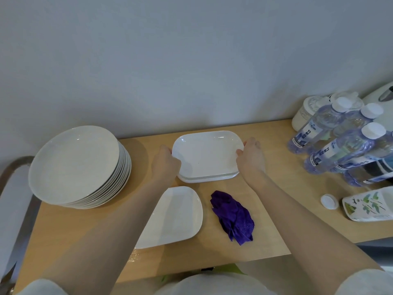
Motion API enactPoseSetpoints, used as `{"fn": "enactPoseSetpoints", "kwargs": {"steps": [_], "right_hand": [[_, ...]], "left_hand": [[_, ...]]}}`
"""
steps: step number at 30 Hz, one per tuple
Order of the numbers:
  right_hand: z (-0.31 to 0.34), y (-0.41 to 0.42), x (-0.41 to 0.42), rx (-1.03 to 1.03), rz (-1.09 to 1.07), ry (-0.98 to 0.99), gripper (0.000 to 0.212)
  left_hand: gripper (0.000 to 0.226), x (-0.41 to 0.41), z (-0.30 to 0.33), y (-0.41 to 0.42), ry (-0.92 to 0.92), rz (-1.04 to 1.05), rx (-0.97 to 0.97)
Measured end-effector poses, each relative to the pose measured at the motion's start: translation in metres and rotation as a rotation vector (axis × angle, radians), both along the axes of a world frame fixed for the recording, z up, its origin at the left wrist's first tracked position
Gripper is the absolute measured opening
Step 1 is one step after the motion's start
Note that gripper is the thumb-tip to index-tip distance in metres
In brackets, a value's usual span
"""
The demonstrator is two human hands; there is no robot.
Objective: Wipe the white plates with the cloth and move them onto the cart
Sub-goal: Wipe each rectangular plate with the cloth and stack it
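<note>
Fingers curled on both short ends of top plate (207, 155)

L hand (165, 165) grips its left end, R hand (251, 159) its right end, thumbs on rim; plate sits on small stack at back-centre of table (265, 237); another plate (176, 216) nearer, under L forearm; cloth (232, 217) crumpled just right of it, untouched; round plates (74, 165) stacked far left; bottles (340, 143) far right.
</note>
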State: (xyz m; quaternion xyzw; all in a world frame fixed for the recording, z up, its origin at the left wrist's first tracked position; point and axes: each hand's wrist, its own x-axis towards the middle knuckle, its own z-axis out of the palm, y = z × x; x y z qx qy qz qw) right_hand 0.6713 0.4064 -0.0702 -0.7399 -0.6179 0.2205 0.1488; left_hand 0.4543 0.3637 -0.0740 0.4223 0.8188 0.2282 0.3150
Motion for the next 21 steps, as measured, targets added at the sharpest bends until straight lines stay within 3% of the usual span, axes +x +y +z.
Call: {"fn": "enactPoseSetpoints", "kwargs": {"steps": [5, 12, 15, 21], "right_hand": [[0.029, -0.01, -0.008, 0.054, 0.046, 0.087, 0.026], [0.042, -0.064, -0.033, 0.017, 0.175, 0.021, 0.022], [0.036, -0.089, -0.046, -0.043, 0.224, -0.025, 0.022], [0.028, -0.129, -0.065, -0.124, 0.228, 0.13, 0.025]], "left_hand": [[0.018, -0.012, 0.02, -0.013, -0.08, 0.033, 0.09], [0.014, -0.048, 0.031, -0.081, -0.041, 0.026, 0.126], [0.013, -0.058, 0.03, -0.113, 0.018, 0.027, 0.11], [0.016, -0.073, 0.018, -0.163, 0.008, 0.073, 0.018]]}}
